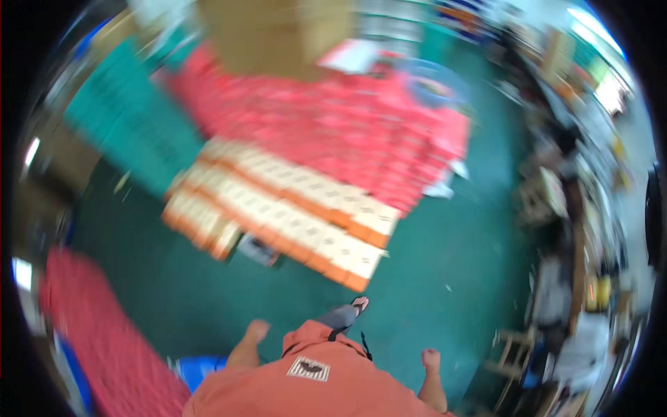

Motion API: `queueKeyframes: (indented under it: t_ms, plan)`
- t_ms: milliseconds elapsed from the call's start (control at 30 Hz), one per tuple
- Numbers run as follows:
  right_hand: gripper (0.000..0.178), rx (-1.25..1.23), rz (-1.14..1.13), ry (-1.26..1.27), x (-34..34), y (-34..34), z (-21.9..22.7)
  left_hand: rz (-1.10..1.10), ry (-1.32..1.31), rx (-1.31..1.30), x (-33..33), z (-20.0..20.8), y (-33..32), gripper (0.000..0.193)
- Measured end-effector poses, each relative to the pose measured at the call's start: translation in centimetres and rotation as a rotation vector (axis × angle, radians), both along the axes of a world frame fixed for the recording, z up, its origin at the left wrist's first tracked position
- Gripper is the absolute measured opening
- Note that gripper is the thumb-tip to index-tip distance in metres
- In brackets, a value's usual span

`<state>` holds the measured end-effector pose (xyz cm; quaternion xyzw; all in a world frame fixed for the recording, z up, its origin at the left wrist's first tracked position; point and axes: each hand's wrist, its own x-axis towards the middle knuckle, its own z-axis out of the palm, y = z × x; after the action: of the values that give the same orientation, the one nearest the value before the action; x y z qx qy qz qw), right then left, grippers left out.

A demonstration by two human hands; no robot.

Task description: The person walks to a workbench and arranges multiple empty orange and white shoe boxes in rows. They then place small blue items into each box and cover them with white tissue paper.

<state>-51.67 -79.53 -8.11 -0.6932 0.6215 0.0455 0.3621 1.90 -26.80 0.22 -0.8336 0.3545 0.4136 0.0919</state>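
Note:
My left hand (258, 331) hangs beside my orange-red shirt, its fingers curled in and blurred. On the other side my right hand (431, 358) hangs low over the green floor with its fingers curled up. Nothing shows in either hand, and neither touches anything. Ahead of me lie rows of small white-and-orange boxes (299, 221), side by side in long lines. A dark-and-pale object (258, 249) sits against their near edge, too blurred to name. Past the boxes spreads a wide block of red packages (326, 125).
Teal cartons (135, 125) stand at the left, and a large brown carton (267, 35) at the back. A round bluish basin (434, 83) rests at the red block's far right. More red packages (104, 333) line my near left. A wooden stool (513, 351) and a cluttered bench run along the right.

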Motion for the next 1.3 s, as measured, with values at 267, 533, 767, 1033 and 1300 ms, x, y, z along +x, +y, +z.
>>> queueKeyframes:
  t_ms: [267,533,767,1033,1300]
  plan:
    - [0.015,0.023,-0.782,-0.394,-2.1,6.2,12.7,0.133,0.197,-0.204,5.1,-3.0,-33.8,0.037]
    - [0.021,0.52,-0.515,-0.116,7.6,-1.4,9.9,0.253,0.38,-0.861,6.6,7.3,-84.0,0.04]
    - [0.032,0.438,-0.091,0.141,8.5,-40.7,4.1,0.017,0.315,-0.704,7.8,9.1,-97.2,0.049]
    - [0.034,-0.373,-0.227,-0.27,28.7,-105.2,17.5,-0.076,-0.115,0.018,19.4,-1.6,-96.3,0.029]
    - [0.027,-0.193,0.236,-0.459,46.9,-119.4,15.2,0.754,0.137,-0.085,35.3,-3.7,-127.3,0.033]
